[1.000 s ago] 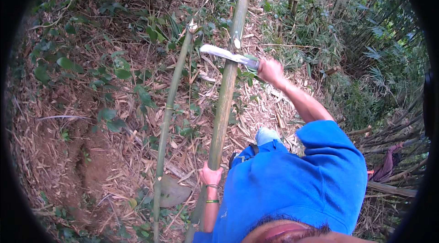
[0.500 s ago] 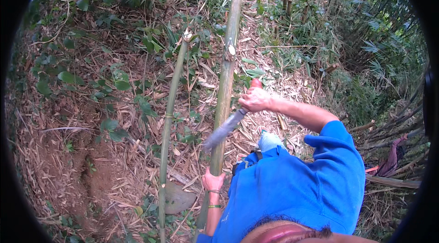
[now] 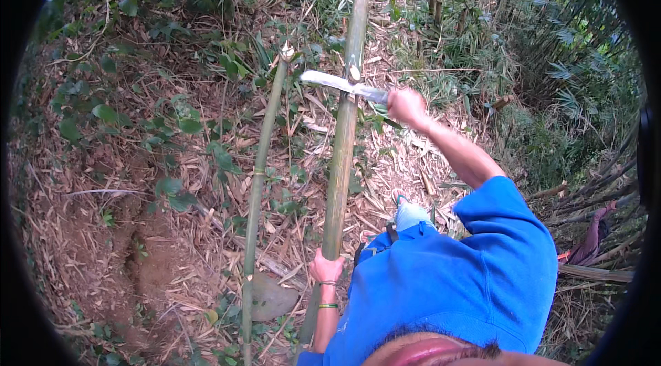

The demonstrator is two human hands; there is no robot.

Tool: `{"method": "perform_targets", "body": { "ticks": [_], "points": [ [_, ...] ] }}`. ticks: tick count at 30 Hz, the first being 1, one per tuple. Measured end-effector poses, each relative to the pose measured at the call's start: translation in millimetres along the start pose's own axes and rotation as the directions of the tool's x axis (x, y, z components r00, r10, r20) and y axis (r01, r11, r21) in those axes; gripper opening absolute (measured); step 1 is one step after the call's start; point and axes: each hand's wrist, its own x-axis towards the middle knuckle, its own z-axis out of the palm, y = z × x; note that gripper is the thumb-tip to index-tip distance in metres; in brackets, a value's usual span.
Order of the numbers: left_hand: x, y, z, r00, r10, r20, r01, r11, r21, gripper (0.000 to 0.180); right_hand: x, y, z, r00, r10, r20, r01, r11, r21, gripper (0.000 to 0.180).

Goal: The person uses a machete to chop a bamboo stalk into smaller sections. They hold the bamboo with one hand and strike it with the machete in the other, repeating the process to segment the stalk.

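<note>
A long green bamboo pole runs away from me, from beside my body to the top of the head view. My left hand is wrapped round its near part. My right hand grips a machete, its fingers closed over the handle. The machete's pale blade lies across the pole just on the near side of a node with a pale cut spot. Whether the edge bites into the bamboo I cannot tell.
To the left stands a thinner bamboo stem with a cut top. A flat grey stone lies near its foot. Dry leaves cover the ground; green undergrowth lies left and bamboo thicket right. A dark reddish cloth hangs at the right.
My right hand has carried the machete farther away along the pole, from its middle stretch up to the node. My left hand stays on the near part.
</note>
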Motion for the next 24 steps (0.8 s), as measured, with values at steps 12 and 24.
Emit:
{"method": "perform_targets", "body": {
  "ticks": [12,24],
  "points": [
    [-0.6,-5.9,35.7,0.989,0.015,-0.146,-0.006,0.998,0.065,0.060,-48.3,-39.9,4.3,0.989,-0.123,0.086,0.117,0.990,0.079,0.013],
    [-15.1,1.8,22.9,0.987,-0.024,-0.158,0.032,0.998,0.049,0.057,-66.9,-33.4,23.3,0.783,-0.584,0.214,0.607,0.793,-0.057,0.011]
  ]
}}
